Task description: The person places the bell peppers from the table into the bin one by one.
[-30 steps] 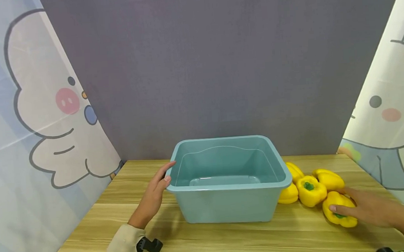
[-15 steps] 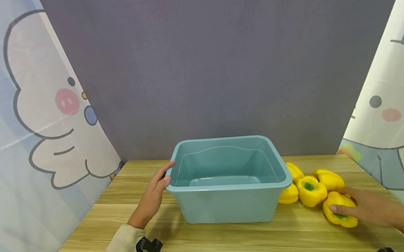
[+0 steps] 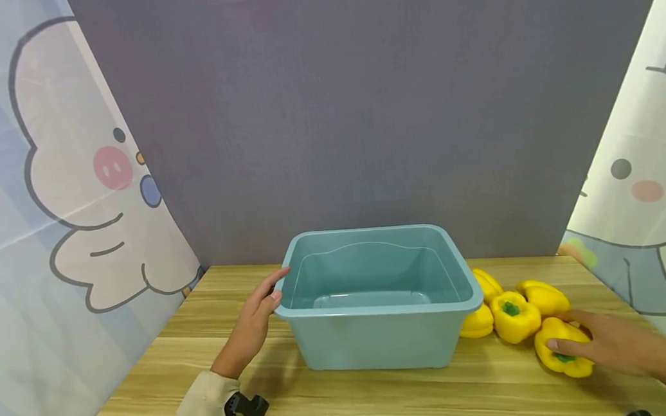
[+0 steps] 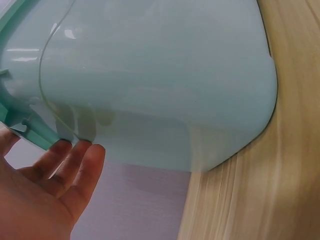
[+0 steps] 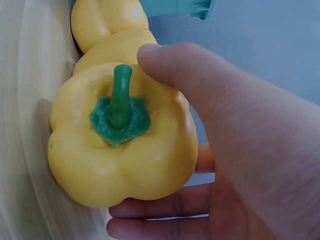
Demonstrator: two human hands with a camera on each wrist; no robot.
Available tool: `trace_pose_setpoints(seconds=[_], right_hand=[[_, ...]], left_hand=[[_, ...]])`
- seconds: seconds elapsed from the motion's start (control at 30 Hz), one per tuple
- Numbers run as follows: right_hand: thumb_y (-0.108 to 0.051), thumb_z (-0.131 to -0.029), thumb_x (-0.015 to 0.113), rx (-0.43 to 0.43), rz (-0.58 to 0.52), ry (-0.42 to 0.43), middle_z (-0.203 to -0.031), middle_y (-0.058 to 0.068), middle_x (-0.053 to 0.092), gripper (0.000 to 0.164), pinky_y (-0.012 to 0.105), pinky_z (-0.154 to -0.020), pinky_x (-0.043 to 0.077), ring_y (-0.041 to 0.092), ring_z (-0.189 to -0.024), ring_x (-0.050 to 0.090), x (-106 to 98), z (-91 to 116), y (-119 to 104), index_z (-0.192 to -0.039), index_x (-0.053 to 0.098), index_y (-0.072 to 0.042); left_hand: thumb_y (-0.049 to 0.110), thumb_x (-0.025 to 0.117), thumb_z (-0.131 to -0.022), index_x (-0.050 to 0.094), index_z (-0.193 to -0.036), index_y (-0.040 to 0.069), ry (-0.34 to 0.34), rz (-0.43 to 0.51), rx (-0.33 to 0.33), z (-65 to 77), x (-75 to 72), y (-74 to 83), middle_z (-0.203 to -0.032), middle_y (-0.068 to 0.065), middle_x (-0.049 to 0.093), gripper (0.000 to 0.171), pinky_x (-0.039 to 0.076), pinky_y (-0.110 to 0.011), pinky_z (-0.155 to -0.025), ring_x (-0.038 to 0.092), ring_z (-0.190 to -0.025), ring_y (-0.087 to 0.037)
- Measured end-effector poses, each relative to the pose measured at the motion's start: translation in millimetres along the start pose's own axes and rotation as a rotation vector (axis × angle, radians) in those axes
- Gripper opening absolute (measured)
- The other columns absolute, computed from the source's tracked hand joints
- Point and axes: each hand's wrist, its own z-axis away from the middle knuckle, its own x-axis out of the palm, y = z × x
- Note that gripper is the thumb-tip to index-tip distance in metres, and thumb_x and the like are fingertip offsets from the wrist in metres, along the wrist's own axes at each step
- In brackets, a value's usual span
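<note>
A blue-green plastic tub (image 3: 377,337) stands upright on the wooden table. My left hand (image 3: 252,323) grips its left rim; in the left wrist view several fingertips (image 4: 92,157) reach the outer wall below the rim. At the right, my right hand (image 3: 615,343) holds a yellow bell pepper (image 3: 560,356), thumb on one side and fingers round the other. The right wrist view shows this bell pepper (image 5: 120,165) with its green stem toward the camera, low against the table. Several other yellow bell peppers (image 3: 516,317) lie between it and the tub, one partly behind the tub.
The wooden tabletop (image 3: 347,403) extends around the tub. A grey panel (image 3: 361,116) rises along the back edge. Cartoon-printed cloths hang on the left (image 3: 12,269) and the right (image 3: 663,165).
</note>
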Motion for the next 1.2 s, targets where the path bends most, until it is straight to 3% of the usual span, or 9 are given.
trace_pose_setpoints(seconds=[0.37, 0.63, 0.8, 1.2], right_hand=[[-0.048, -0.097, 0.06, -0.012, 0.033, 0.028, -0.101, 0.012, 0.069, 0.065, 0.045, -0.067, 0.051, 0.025, -0.085, 0.062, -4, 2, -2, -0.123, 0.059, 0.011], [-0.049, -0.097, 0.06, -0.008, 0.048, 0.032, -0.101, 0.013, 0.069, 0.063, 0.047, -0.066, 0.052, 0.028, -0.084, 0.063, -9, 3, -4, -0.121, 0.06, 0.009], [-0.049, -0.096, 0.062, -0.01, 0.066, 0.051, -0.095, 0.007, 0.068, 0.06, 0.042, -0.063, 0.049, 0.021, -0.079, 0.06, -11, 6, -7, -0.12, 0.061, 0.005], [-0.055, -0.092, 0.065, 0.019, 0.09, 0.062, -0.089, 0.005, 0.065, 0.07, 0.038, -0.059, 0.046, 0.018, -0.075, 0.056, -19, 9, -10, -0.122, 0.057, 0.008]], left_hand=[[0.02, 0.036, -0.109, 0.039, -0.153, 0.009, -0.005, 0.013, 0.002, -0.2, 0.0, 0.9, -0.16, -0.016, 0.029, 0.046, 0.02, -0.067, -0.109, 0.022, -0.146, -0.037], [0.021, 0.036, -0.109, 0.04, -0.153, 0.011, 0.002, 0.003, -0.002, 0.0, 0.6, 0.8, -0.159, -0.014, 0.03, 0.045, 0.021, -0.066, -0.109, 0.023, -0.146, -0.036], [0.021, 0.035, -0.109, 0.039, -0.153, 0.011, -0.002, 0.008, -0.002, 0.2, 0.1, -1.0, -0.16, -0.015, 0.029, 0.045, 0.021, -0.066, -0.109, 0.023, -0.146, -0.037], [0.021, 0.035, -0.109, 0.04, -0.153, 0.01, 0.006, 0.003, 0.007, 0.0, 0.6, -3.4, -0.159, -0.017, 0.03, 0.045, 0.024, -0.065, -0.109, 0.027, -0.144, -0.038]])
